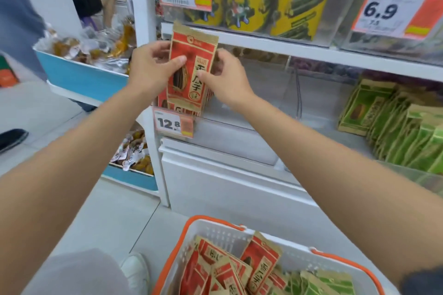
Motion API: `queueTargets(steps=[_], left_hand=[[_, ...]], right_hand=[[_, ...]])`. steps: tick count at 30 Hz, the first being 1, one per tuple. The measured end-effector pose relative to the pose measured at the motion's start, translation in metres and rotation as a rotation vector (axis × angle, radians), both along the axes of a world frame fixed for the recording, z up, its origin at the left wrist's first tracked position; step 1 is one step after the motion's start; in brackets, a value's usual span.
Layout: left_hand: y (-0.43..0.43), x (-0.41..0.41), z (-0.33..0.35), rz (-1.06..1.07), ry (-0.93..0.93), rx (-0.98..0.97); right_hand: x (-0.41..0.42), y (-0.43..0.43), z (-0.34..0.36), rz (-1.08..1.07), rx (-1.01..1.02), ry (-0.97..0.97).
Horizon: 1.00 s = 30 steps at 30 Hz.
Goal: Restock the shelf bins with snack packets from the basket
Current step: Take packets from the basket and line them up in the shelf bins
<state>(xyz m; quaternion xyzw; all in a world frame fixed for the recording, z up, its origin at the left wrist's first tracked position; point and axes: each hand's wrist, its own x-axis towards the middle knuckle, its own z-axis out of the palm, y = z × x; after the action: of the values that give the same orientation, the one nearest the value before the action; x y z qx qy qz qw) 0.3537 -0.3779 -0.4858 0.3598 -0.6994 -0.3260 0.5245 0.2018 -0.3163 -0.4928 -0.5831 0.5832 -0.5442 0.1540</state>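
A red and tan snack packet (191, 62) stands upright at the front of a clear shelf bin (239, 112), above the 12.8 price tag (173, 123). My left hand (151, 68) grips its left edge with the thumb across the front. My right hand (227, 79) pinches its right edge. More red packets sit behind it in the bin. Below, a white basket with orange handles (230, 235) holds several red packets (259, 263) and green packets (321, 282).
Green packets (395, 132) fill the bin to the right. Yellow cans (302, 0) stand on the shelf above, with 5.9 and 6.9 price tags. Blue bins of wrapped snacks (91, 55) sit to the left. Another person stands at far left.
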Motion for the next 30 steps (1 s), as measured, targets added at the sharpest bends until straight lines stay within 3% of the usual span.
queueTargets(steps=[9,17,24,30], left_hand=[[-0.024,0.021,-0.068,0.196,-0.125,0.078],[-0.029,0.026,-0.09,0.493,-0.426,-0.053],[-0.025,0.021,-0.096,0.55,-0.413,-0.094],[-0.03,0.023,-0.099,0.484,-0.437,-0.053]], right_hand=[[0.018,-0.028,-0.047,-0.08,0.175,0.139],[0.027,-0.061,-0.061,-0.136,0.39,0.204],[0.024,-0.066,-0.057,-0.103,0.567,0.232],[0.034,-0.068,-0.063,-0.208,0.434,0.33]])
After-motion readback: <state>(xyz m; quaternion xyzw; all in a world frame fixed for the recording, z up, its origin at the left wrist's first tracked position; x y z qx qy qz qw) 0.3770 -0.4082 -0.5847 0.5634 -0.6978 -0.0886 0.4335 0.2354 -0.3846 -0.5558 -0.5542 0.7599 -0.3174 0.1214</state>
